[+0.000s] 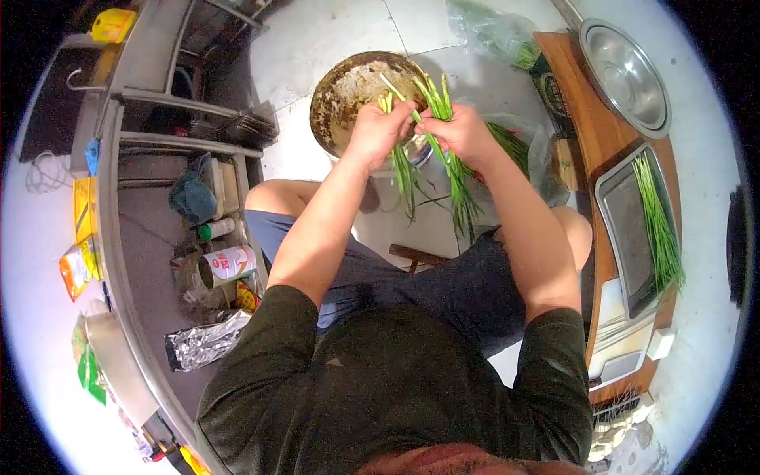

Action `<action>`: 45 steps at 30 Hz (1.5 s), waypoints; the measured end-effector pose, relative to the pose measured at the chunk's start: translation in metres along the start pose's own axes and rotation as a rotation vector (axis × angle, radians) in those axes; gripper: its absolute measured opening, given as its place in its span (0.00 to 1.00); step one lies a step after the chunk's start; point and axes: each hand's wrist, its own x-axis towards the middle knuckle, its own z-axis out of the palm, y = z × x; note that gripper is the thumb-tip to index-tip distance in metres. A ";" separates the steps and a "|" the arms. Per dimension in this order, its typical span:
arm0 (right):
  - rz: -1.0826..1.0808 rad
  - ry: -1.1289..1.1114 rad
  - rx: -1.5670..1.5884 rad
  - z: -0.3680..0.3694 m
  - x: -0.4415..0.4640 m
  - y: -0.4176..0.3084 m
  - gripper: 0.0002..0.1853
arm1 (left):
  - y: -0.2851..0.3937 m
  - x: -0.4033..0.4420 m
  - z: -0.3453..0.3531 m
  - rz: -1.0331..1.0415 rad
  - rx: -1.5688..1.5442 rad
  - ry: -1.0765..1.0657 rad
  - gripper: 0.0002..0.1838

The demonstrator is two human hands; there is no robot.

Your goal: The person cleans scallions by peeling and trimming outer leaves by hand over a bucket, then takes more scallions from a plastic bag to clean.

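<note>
My left hand (380, 134) is closed round a small bunch of long green stalks (404, 178), their pale ends pointing up. Beside it, my right hand (457, 133) grips a larger bunch of green stalks (459, 190), whose leaves hang down below the fist. The fingertips of both hands meet at one pale stalk that slants between them. Under and beyond the hands a large round pan (340, 99), brown and stained inside, sits on the floor. A metal bowl rim shows partly behind my hands.
On the right, a wooden board (582, 119) carries a steel bowl (625, 75) and a tray (621, 229) with green stalks (653, 214). Plastic bags with greens (495, 36) lie on the floor. Left shelves hold a can (228, 264) and foil (207, 340).
</note>
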 end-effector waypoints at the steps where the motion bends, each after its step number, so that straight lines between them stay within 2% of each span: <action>1: 0.003 -0.005 0.010 0.000 -0.001 -0.002 0.10 | 0.000 0.003 -0.004 0.009 0.056 0.000 0.11; 5: 0.011 -0.018 0.036 0.000 -0.001 -0.005 0.10 | 0.009 0.011 -0.006 -0.010 -0.010 0.081 0.09; 8: 0.007 -0.036 0.050 -0.001 -0.004 -0.004 0.10 | 0.020 0.020 -0.011 0.012 -0.087 0.287 0.09; 10: 0.005 -0.041 0.034 0.000 -0.006 -0.004 0.10 | 0.021 0.034 -0.032 0.006 -0.221 0.347 0.11; 12: 0.006 -0.029 -0.013 0.001 -0.007 -0.005 0.10 | 0.024 0.035 -0.042 0.033 -0.271 0.342 0.14; 15: 0.021 0.017 -0.029 0.000 -0.003 0.000 0.09 | 0.018 0.022 -0.035 -0.028 -0.164 0.347 0.15; 19: 0.011 0.010 0.000 0.004 -0.005 -0.006 0.08 | 0.001 0.007 -0.024 -0.036 -0.057 0.095 0.13; 22: 0.005 -0.010 -0.035 0.006 -0.006 -0.007 0.08 | -0.003 0.002 -0.013 -0.040 -0.048 0.052 0.10; 29: 0.025 0.004 -0.005 0.008 -0.007 -0.010 0.07 | 0.007 0.017 -0.023 0.044 -0.140 0.130 0.13; 31: 0.002 0.020 0.001 0.008 -0.006 -0.006 0.08 | 0.009 0.022 -0.029 0.051 -0.135 0.206 0.09; 34: -0.030 0.027 -0.042 0.004 -0.003 0.003 0.09 | 0.018 0.028 -0.038 0.048 -0.200 0.293 0.10; 36: 0.025 0.003 -0.045 0.001 -0.003 0.000 0.07 | 0.020 0.025 -0.041 0.053 -0.130 0.266 0.12; 45: 0.043 0.045 -0.013 0.003 -0.007 -0.009 0.10 | 0.015 0.020 -0.052 -0.090 -0.268 0.211 0.14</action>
